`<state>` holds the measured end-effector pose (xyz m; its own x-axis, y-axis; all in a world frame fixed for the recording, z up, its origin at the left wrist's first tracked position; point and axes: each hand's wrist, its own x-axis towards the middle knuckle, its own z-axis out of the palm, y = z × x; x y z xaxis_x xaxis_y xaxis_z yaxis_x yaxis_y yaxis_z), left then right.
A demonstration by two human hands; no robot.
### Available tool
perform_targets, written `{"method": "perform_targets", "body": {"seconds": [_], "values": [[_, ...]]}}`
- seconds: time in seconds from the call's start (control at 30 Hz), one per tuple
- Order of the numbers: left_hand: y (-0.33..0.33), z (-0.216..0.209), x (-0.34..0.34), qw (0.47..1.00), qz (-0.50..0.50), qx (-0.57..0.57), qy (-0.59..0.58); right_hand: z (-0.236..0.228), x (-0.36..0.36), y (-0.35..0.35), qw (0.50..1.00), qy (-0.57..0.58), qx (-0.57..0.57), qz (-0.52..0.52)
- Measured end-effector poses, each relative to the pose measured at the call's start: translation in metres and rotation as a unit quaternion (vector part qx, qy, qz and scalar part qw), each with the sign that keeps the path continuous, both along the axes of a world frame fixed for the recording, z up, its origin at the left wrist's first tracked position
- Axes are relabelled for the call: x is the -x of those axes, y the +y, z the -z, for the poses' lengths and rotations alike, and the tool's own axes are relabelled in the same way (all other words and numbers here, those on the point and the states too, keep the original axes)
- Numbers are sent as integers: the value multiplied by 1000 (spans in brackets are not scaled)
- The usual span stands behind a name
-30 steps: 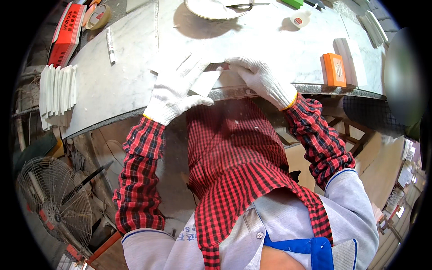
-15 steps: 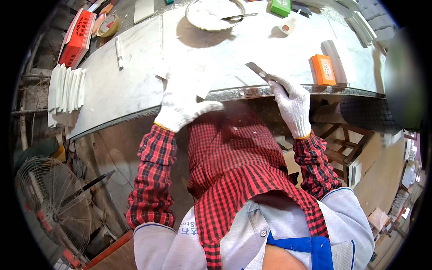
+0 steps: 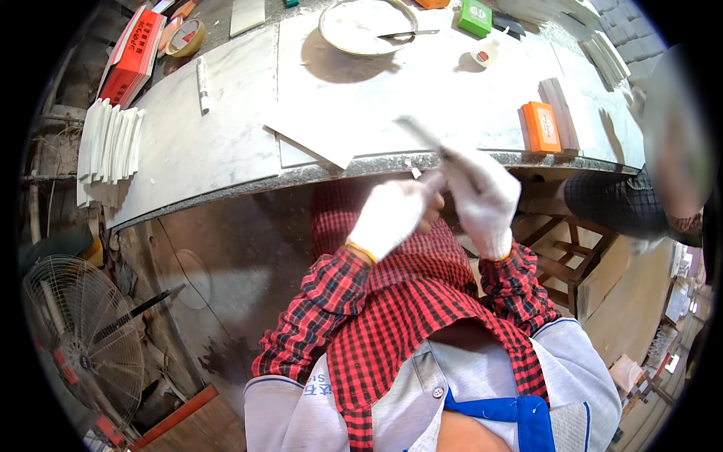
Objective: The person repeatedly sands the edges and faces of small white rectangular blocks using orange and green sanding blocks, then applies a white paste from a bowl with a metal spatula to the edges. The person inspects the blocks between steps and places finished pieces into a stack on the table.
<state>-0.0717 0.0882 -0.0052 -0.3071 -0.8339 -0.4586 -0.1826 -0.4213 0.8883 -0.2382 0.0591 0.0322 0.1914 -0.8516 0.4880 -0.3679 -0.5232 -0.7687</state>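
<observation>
Hands (image 3: 486, 197) drawn together, bowl (image 3: 367, 53) beyond white slab (image 3: 316, 139)

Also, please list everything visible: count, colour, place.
Tabletop: one, white, ahead
Carton: one, red, upper left
Tape roll: one, tan, beside carton
Marker: one, white, tabletop left
Strips: several, white, both sides
Flat piece: one, white, near edge
Bowl: one, white, far middle
Tool: one, dark, in bowl
Green box: one, green, far
Bottle: one, white, beside green box
Orange box: one, orange, right
Fan: one, grey, lower left
Wooden frame: one, brown, right
Other person: one, dark-clothed, right
Blade: one, grey, right hand
Left hand: one, white-gloved, centre
Right hand: one, white-gloved, centre
</observation>
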Motion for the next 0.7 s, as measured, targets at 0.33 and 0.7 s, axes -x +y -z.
{"method": "perform_targets", "body": {"seconds": [0.33, 0.7], "values": [[10, 2, -64, 786, -50, 587, -187, 35, 4, -105, 959, 140, -190, -160], [-39, 23, -132, 806, 3, 492, -328, 35, -44, -126, 925, 233, -248, -171]]}}
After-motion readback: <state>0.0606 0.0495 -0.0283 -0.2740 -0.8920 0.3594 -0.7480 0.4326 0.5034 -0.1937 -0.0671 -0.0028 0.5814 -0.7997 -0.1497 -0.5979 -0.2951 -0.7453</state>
